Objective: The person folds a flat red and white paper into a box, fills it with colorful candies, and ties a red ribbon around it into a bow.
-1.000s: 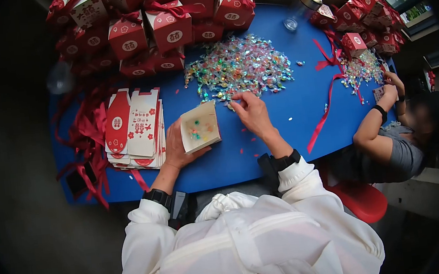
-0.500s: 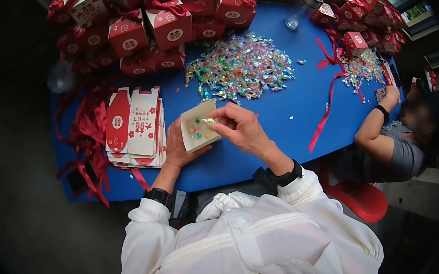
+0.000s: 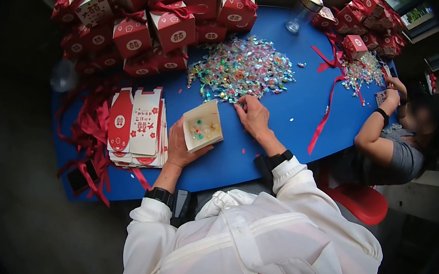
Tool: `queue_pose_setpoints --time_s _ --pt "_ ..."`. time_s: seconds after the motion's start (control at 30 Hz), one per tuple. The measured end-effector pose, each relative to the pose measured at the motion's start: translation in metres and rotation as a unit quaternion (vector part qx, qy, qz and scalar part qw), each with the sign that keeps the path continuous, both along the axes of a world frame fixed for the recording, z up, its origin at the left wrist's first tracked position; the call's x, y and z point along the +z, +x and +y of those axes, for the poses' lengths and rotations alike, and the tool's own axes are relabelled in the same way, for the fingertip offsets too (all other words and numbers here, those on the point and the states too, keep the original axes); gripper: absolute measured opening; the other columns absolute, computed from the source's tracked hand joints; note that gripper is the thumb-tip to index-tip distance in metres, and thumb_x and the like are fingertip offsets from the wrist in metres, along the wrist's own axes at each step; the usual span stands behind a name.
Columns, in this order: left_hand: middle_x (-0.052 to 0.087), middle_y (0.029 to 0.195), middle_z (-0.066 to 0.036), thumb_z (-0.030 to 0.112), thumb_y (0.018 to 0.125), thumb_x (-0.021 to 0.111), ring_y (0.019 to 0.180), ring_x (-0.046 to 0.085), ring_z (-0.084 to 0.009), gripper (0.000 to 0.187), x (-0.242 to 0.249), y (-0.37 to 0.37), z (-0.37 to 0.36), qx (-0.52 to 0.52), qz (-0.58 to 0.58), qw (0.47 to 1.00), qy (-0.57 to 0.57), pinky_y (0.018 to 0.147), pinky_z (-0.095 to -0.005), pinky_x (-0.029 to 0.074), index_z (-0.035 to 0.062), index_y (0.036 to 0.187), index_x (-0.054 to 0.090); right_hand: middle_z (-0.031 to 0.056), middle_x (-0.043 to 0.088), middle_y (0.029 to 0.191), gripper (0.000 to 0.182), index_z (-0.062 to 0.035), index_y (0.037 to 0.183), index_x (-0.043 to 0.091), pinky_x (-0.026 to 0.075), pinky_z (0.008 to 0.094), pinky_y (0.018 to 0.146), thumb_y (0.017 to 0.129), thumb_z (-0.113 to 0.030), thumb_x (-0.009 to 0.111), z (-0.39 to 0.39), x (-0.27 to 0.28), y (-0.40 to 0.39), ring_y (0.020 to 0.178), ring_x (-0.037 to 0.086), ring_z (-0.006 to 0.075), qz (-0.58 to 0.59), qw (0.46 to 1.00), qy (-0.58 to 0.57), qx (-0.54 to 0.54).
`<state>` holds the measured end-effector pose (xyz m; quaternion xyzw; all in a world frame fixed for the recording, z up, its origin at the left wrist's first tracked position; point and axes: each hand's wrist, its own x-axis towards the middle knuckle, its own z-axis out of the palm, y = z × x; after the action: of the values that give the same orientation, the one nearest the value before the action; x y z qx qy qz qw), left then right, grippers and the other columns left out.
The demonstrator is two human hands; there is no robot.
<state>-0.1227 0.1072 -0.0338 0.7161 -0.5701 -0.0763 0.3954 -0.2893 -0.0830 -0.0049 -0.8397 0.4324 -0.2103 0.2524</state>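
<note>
My left hand (image 3: 179, 147) is closed around the side of a small open paper box (image 3: 210, 115), tilted so its inside faces me. Several colourful wrapped candies (image 3: 197, 130) lie at the bottom of the box. To its right, my right hand (image 3: 255, 116) is low over the table, at the front edge of a big pile of shiny wrapped candies (image 3: 247, 67). Its fingers are curled together with the tips down by the pile's edge; what they pinch, if anything, is too small to make out.
Flat red-and-white box blanks (image 3: 145, 120) are stacked left of my left hand, beside tangled red ribbons (image 3: 87, 127). Finished red boxes (image 3: 173, 29) are piled at the back of the blue table (image 3: 279, 141). A clear jar (image 3: 303, 13) stands back right. Another person (image 3: 391, 145) works at the right.
My right hand has left the box opening, where it held a candy, and moved right to the pile's edge. The candy is no longer in its fingers. My left hand still holds the box.
</note>
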Motion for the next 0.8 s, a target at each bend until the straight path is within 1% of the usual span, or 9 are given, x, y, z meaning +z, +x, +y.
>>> queue_pose_setpoints --time_s 0.17,0.23,0.27,0.33,0.43,0.53,0.57,0.67,0.8 --pt "0.05 0.122 -0.015 0.045 0.053 0.089 0.112 0.051 -0.0359 0.112 0.006 -0.002 0.0 0.009 -0.017 1.0 0.001 0.096 -0.0446 0.041 0.0035 0.138 0.029 0.0065 0.063 0.08 0.022 -0.0071 0.092 0.063 0.05 0.0363 0.061 0.08 -0.022 0.074 0.006 0.003 -0.018 0.068 0.063 0.022 0.003 0.994 0.066 0.083" --pt "0.05 0.122 -0.015 0.046 0.053 0.089 0.112 0.051 -0.0361 0.112 0.007 -0.004 0.001 0.017 -0.042 0.999 0.009 0.096 -0.0447 0.041 0.0034 0.138 0.029 0.0063 0.064 0.077 0.02 -0.0039 0.091 0.062 0.049 0.0304 0.06 0.081 -0.018 0.073 0.005 0.015 -0.02 0.066 0.062 0.0158 -0.027 0.968 0.245 0.045" --pt "0.05 0.123 -0.015 0.046 0.053 0.089 0.112 0.051 -0.0362 0.112 0.008 -0.004 0.001 0.026 -0.07 0.997 0.017 0.096 -0.0448 0.041 0.0034 0.138 0.029 0.0063 0.064 0.077 0.02 -0.0039 0.091 0.062 0.049 0.0304 0.06 0.081 -0.018 0.073 0.006 0.022 -0.019 0.066 0.062 0.0158 -0.027 0.968 0.244 0.044" --pt "0.05 0.123 -0.015 0.046 0.054 0.088 0.112 0.051 -0.0364 0.111 0.004 -0.002 0.0 0.021 -0.031 0.999 0.012 0.096 -0.0451 0.041 0.0036 0.138 0.03 0.0056 0.064 0.075 0.017 -0.0015 0.09 0.062 0.048 0.0248 0.059 0.082 -0.014 0.072 0.014 0.051 -0.008 0.065 0.059 0.0112 -0.162 0.943 0.288 0.027" --pt "0.049 0.123 -0.015 0.047 0.054 0.088 0.111 0.051 -0.0367 0.111 0.0 -0.001 0.002 0.012 -0.004 1.0 0.02 0.095 -0.0456 0.041 0.004 0.137 0.03 0.0046 0.061 0.076 0.018 -0.0008 0.091 0.062 0.046 0.0226 0.058 0.082 -0.012 0.072 0.032 0.087 0.008 0.064 0.057 0.0094 -0.248 0.925 0.275 0.089" --pt "0.049 0.123 -0.015 0.046 0.054 0.088 0.111 0.051 -0.0369 0.11 -0.005 0.002 -0.001 0.004 0.002 0.999 0.034 0.094 -0.0459 0.041 0.0044 0.137 0.03 0.0051 0.06 0.079 0.021 -0.0003 0.095 0.062 0.046 0.0236 0.058 0.081 -0.011 0.073 0.048 0.108 0.017 0.063 0.056 0.0097 -0.224 0.933 0.211 0.185" --pt "0.049 0.123 -0.015 0.046 0.054 0.088 0.111 0.051 -0.037 0.11 -0.008 0.003 -0.001 -0.001 0.02 0.999 0.037 0.094 -0.046 0.041 0.0046 0.137 0.03 0.0053 0.058 0.08 0.021 0.0 0.095 0.062 0.046 0.0242 0.058 0.081 -0.011 0.073 0.05 0.106 0.018 0.063 0.055 0.0101 -0.196 0.947 0.131 0.219" --pt "0.05 0.122 -0.015 0.045 0.055 0.088 0.11 0.051 -0.0367 0.109 0.002 -0.002 -0.001 0.015 -0.026 0.999 -0.011 0.093 -0.0458 0.042 0.0046 0.137 0.03 0.0039 0.057 0.077 0.018 -0.0011 0.094 0.062 0.046 0.0252 0.058 0.085 -0.014 0.07 0.054 0.107 0.019 0.064 0.053 0.0094 -0.181 0.946 0.127 0.236" --pt "0.05 0.122 -0.015 0.044 0.055 0.088 0.109 0.051 -0.0359 0.108 0.004 0.001 -0.002 -0.011 0.026 0.999 -0.015 0.093 -0.0452 0.041 0.0047 0.138 0.031 0.0023 0.057 0.074 0.016 -0.0022 0.093 0.062 0.044 0.0259 0.057 0.09 -0.018 0.065 0.04 0.06 0.013 0.064 0.052 0.008 -0.287 0.903 0.287 0.142"
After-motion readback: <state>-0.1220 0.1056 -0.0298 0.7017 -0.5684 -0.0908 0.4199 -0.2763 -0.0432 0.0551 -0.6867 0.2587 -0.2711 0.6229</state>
